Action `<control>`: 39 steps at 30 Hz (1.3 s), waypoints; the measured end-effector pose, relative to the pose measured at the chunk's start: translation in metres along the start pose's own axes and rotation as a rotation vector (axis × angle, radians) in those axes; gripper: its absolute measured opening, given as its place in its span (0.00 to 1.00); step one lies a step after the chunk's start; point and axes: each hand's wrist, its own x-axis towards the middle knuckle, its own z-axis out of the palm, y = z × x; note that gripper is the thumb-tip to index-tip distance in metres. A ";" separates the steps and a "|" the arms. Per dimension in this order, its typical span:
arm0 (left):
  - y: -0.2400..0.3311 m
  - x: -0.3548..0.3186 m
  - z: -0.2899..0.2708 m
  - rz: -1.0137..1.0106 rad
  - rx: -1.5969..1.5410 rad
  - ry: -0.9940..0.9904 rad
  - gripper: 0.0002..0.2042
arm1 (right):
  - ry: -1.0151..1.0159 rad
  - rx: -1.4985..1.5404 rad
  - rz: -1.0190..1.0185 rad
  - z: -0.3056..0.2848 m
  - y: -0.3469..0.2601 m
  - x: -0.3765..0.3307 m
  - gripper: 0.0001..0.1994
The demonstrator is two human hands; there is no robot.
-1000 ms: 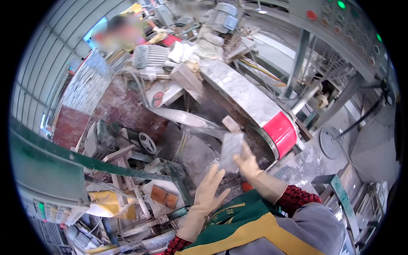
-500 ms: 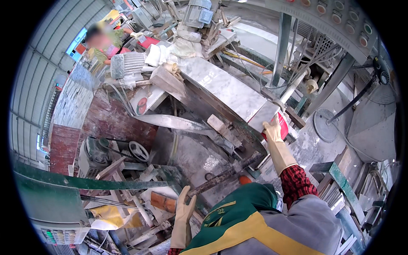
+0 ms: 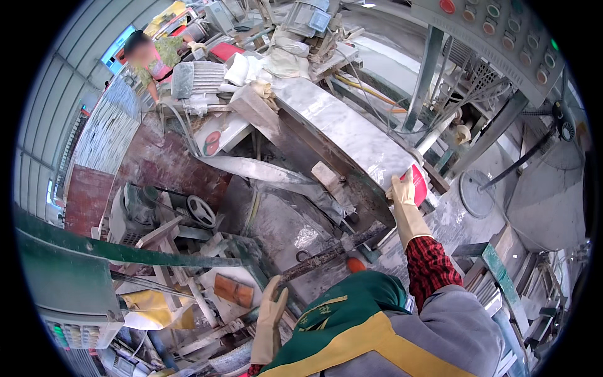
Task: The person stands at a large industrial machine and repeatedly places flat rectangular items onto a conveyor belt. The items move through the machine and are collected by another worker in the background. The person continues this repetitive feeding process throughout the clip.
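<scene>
My right hand (image 3: pixel 407 204), in a cream rubber glove, reaches to the near end of a long bench. Its fingers are stretched out and apart at the edge of a red, curved-edged thing (image 3: pixel 420 186), whose kind I cannot make out. The hand covers part of it, and whether they touch is unclear. Just beyond lies a white, grey-veined stone slab (image 3: pixel 342 122) along the bench top. My left hand (image 3: pixel 270 314), gloved alike, is held low in front of me, fingers apart and holding nothing. Near it are a rusty bar (image 3: pixel 320 262) and an orange-brown block (image 3: pixel 233 290).
A control panel with coloured buttons (image 3: pixel 496 38) hangs at the upper right. A green beam (image 3: pixel 125 252) crosses the left side, near a machine with a handwheel (image 3: pixel 201 211). Another person (image 3: pixel 154 60) stands at the far left. A green frame (image 3: pixel 493 267) stands on the right.
The whole view has shifted slightly. The seam near the slab's near end no longer shows, and less red is visible around my right hand. My left hand stays raised with its fingers apart.
</scene>
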 end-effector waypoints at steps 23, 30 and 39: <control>-0.168 -0.255 -0.227 -0.938 0.910 1.323 0.35 | -1.404 -1.189 -0.720 0.112 0.080 -0.254 0.22; -0.189 -0.299 -0.272 -1.234 0.578 1.362 0.37 | -1.398 -1.281 -0.597 0.103 0.067 -0.267 0.24; -0.215 -0.305 -0.274 -1.226 0.747 1.361 0.31 | -1.359 -1.202 -0.503 0.107 0.075 -0.272 0.25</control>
